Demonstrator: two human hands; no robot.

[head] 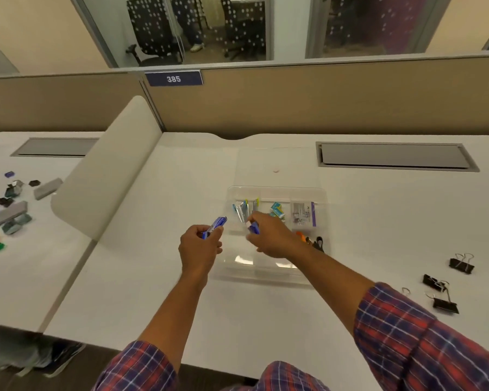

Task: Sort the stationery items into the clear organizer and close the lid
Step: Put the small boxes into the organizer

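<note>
Both sleeves (424,334) reach forward. Right hand (268,238) pinches a blue box (254,228) over the organizer (319,193), nearer its left compartments. Left hand (199,245) holds another box (215,225) just left, tilted up-right.

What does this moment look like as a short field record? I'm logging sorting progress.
left hand: holds a small blue box, beside the organizer
right hand: holds another blue item over the clear organizer
organizer: lid open, lying flat behind it; compartments partly filled
inside: staple packs, labelled packet
still outside: three black binder clips on the table, right
next desk: mixed stationery, left
</note>
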